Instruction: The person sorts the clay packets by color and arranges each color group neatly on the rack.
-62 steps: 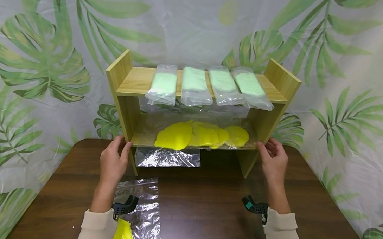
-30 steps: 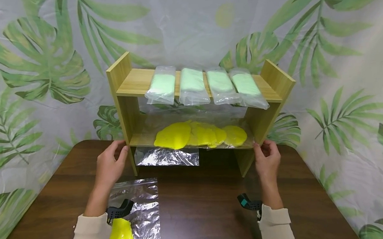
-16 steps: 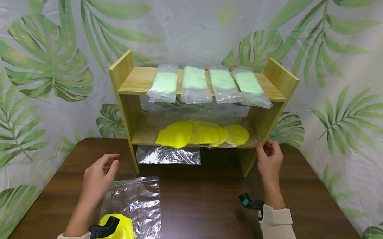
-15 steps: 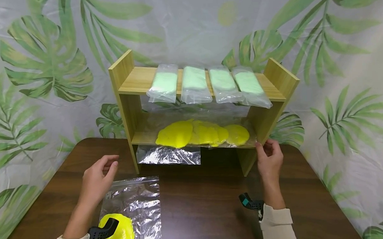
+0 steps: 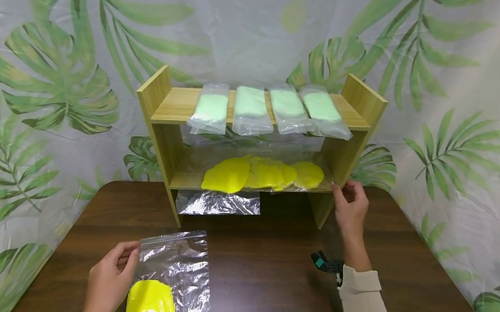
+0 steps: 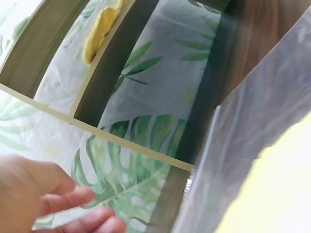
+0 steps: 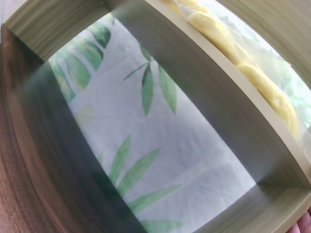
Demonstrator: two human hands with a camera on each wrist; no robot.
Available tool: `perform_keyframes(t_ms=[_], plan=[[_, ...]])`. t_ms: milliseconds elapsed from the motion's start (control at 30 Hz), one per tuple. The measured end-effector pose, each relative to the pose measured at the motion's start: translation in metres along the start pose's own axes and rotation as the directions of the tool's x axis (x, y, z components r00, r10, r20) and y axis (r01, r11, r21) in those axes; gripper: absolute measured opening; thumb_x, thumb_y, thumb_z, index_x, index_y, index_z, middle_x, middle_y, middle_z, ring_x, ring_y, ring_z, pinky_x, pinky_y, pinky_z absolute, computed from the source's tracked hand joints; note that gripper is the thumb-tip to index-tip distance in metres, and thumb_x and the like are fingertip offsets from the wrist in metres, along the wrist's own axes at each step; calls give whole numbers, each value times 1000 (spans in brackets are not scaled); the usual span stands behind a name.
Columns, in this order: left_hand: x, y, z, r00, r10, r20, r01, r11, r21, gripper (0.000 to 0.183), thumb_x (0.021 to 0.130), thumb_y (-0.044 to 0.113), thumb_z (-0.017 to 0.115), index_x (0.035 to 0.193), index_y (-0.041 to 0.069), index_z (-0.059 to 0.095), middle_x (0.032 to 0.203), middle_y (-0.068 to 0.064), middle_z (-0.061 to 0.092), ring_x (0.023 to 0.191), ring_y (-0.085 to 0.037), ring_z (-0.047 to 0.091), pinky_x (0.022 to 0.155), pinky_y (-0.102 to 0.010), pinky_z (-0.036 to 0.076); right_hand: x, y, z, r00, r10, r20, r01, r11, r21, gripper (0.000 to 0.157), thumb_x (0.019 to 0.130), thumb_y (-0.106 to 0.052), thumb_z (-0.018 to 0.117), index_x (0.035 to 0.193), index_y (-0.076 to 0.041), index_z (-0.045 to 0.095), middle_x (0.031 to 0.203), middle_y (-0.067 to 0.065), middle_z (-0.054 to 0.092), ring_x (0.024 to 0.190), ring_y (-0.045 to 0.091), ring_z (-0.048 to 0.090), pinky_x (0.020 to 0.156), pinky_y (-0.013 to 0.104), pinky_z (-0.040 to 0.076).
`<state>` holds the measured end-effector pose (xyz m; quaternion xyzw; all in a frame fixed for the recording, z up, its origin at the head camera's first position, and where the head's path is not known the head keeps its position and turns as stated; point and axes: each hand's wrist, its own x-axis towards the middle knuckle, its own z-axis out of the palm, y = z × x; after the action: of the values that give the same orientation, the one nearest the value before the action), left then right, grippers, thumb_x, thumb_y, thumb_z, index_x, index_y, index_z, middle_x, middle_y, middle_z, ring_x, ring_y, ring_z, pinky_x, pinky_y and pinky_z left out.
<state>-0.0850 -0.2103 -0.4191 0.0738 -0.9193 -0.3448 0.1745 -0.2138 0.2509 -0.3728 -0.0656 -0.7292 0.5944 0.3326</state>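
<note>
- Nearest to us, our left hand [image 5: 107, 282] rests on the dark wooden table [image 5: 262, 265], fingers loosely extended and touching the left edge of a clear zip bag [image 5: 175, 269]; we see no firm grasp.
- That bag lies flat on the table's front left, with a bright yellow sponge [image 5: 149, 304] inside its near end.
- Further right, our right hand [image 5: 351, 207] is curled at the lower right front corner of a small wooden shelf unit [image 5: 160, 131], fingertips touching it. We cannot tell whether it truly grips.
- Under the shelf unit lies another crinkled clear bag [image 5: 218, 204].
- On its lower shelf, several bagged yellow sponges [image 5: 261, 175] overlap in a row.
- On top, four bagged pale green sponges [image 5: 269, 107] lie side by side.
- Behind everything hangs a leaf-print backdrop [image 5: 57, 80].
</note>
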Motion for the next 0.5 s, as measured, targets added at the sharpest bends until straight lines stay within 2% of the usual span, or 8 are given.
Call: perform_keyframes(t_ms=[67, 133, 267, 400, 500], plan=[[-8, -4, -2, 996, -69, 59, 69, 998, 4, 29, 98, 27, 55, 116, 7, 65, 104, -12, 71, 89, -27, 67, 69, -30, 54, -2, -5, 1, 1000, -7, 5, 7, 1000, 10, 26, 89, -9, 65, 107, 9, 59, 88, -5, 60, 79, 7, 57, 66, 16, 44], [-15, -9, -3, 985, -129, 116, 127, 992, 19, 33, 99, 30, 52, 119, 7, 63, 106, -14, 70, 92, -30, 67, 71, -39, 54, -1, -4, 2, 1000, -10, 3, 10, 1000, 14, 26, 89, -8, 66, 107, 9, 59, 88, -6, 60, 79, 7, 57, 67, 16, 44], [-24, -19, -4, 951, -240, 193, 234, 971, 53, 38, 99, 35, 50, 123, 7, 61, 110, -14, 69, 97, -33, 66, 77, -51, 48, 5, 12, 4, 1000, -6, -10, 6, 1000, 12, 26, 90, -13, 67, 108, 5, 60, 88, -9, 60, 81, 6, 57, 68, 17, 44], [-30, -29, 0, 909, -343, 236, 331, 939, 90, 45, 96, 41, 54, 124, 6, 59, 108, -13, 69, 94, -32, 65, 79, -52, 47, 8, 21, 5, 1000, 2, -16, -2, 1000, 12, 27, 90, -16, 67, 108, 2, 61, 89, -9, 60, 82, 6, 58, 68, 17, 45], [-33, -36, 5, 880, -396, 263, 381, 918, 106, 50, 94, 44, 56, 125, 4, 57, 106, -14, 68, 89, -28, 66, 76, -48, 51, 6, 14, 4, 1000, -1, -16, 1, 1000, 28, 26, 89, -12, 67, 108, 5, 60, 89, -7, 60, 82, 8, 57, 68, 17, 45]])
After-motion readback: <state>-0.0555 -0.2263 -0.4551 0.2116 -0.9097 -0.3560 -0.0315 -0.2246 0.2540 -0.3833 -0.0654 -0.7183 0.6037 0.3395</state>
